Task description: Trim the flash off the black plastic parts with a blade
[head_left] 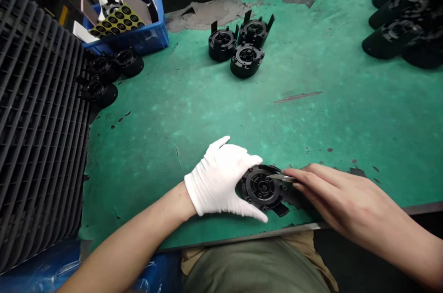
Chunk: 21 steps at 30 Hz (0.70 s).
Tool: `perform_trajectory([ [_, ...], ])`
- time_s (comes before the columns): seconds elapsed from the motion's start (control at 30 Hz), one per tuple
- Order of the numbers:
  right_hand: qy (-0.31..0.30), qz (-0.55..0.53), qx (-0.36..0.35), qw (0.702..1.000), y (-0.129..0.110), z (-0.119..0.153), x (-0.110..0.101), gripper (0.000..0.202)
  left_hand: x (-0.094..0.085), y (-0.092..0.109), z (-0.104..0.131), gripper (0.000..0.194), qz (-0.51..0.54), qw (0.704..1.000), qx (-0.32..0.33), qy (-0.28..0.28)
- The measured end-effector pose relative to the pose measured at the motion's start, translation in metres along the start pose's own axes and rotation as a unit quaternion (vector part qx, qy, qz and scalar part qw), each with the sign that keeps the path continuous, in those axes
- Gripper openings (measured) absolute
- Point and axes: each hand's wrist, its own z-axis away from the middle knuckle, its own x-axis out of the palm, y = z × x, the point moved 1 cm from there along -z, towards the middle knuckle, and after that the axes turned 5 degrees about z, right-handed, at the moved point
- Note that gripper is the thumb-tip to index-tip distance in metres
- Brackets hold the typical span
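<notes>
**Round black part held at the table's near edge**

Across the whole view stretched the green table (311, 113), its worn covering flaking to grey at the far side. Along the left stood a big dark ribbed panel (38, 122). Next in size, a heap of black housings (404, 20) lay at the far right corner, and a blue bin (138, 37) with a yellow sheet of round black stickers (117, 20) sat at the far left. Three round black parts (242, 46) clustered near the middle of the far side, with three more (107, 74) just in front of the bin.

At the near edge, the left hand (221, 177), in a white glove, was wrapped around the rim of a round black plastic part (263, 188), its fingers clenched on the part's left and lower sides and tilting its face up. The bare right hand (332, 191) pinched a small thin metal tool (280, 176) whose tip touched the part's upper right face.

The part looked like stiff moulded plastic, light and rigid, probably a little slick. Its thick outer rim seemed the safest place to grip; the projecting tab (281, 210) at its lower edge looked thinner and likelier to snap.
</notes>
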Motion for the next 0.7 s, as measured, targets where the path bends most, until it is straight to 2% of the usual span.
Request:
perform_trajectory([
  [0.13,0.005,0.003,-0.009,1.000,0.0027,-0.0016,0.0001,0.028,0.0006,0.0001,-0.0008,0.102,-0.001,1.000,0.010,0.001],
  [0.4,-0.005,0.005,-0.031,0.999,0.0022,-0.0011,-0.0006,0.027,0.0016,-0.0021,-0.0016,0.105,-0.007,1.000,0.014,-0.003],
  [0.7,-0.007,0.001,-0.018,1.000,0.0024,-0.0028,-0.0023,0.033,0.0018,-0.0015,-0.0017,0.103,-0.015,1.000,0.011,-0.004],
])
